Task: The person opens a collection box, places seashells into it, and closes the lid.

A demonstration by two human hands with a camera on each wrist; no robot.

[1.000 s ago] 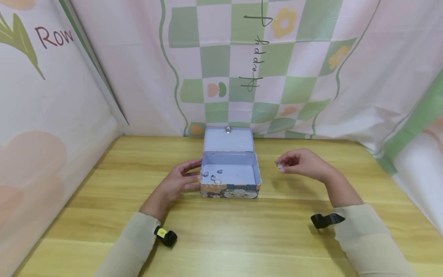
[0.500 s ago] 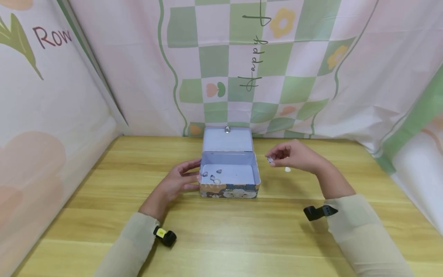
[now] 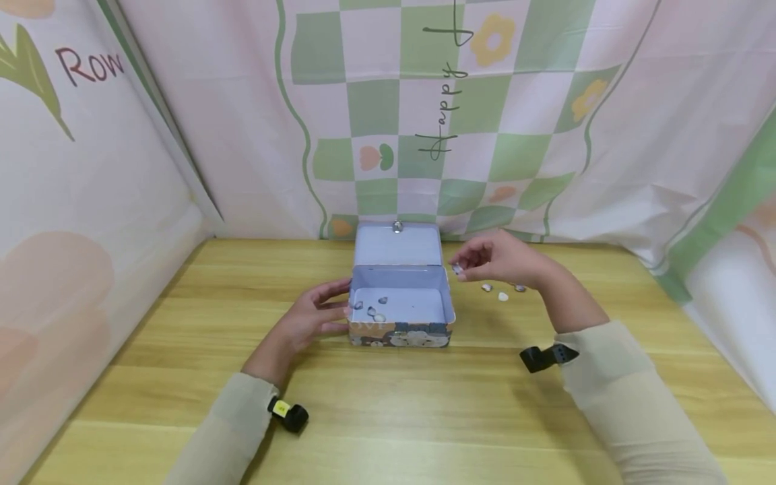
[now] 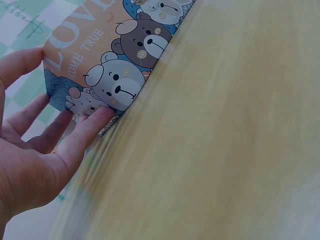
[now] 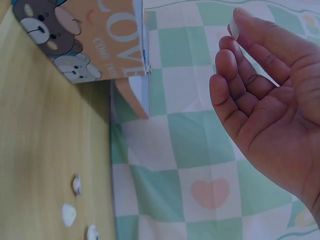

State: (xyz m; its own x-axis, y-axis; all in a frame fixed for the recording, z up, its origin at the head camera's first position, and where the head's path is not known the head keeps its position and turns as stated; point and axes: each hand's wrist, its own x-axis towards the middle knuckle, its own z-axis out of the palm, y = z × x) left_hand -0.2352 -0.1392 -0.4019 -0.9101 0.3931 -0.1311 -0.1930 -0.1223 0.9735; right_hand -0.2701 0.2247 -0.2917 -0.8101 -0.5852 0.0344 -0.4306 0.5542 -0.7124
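An open tin box (image 3: 400,335) with printed cartoon bears stands mid-table, its lid (image 3: 397,246) tilted back. Several small seashells (image 3: 378,317) lie on the left of its floor. My left hand (image 3: 312,313) rests its spread fingers against the box's left side; the left wrist view shows the fingertips (image 4: 106,114) on the printed wall. Just right of the box, above the table, my right hand (image 3: 500,259) pinches one small seashell (image 5: 234,29) between thumb and fingertips. Below that hand, more seashells (image 3: 503,296) lie on the wood.
The wooden table (image 3: 388,417) ends at a hanging checkered curtain (image 3: 424,101) behind the box. Another printed curtain (image 3: 79,202) borders the left side. Both wrists wear black camera straps (image 3: 291,416).
My right hand has moved left toward the box with the seashell, uncovering the seashells on the table. The left hand stays at the box.
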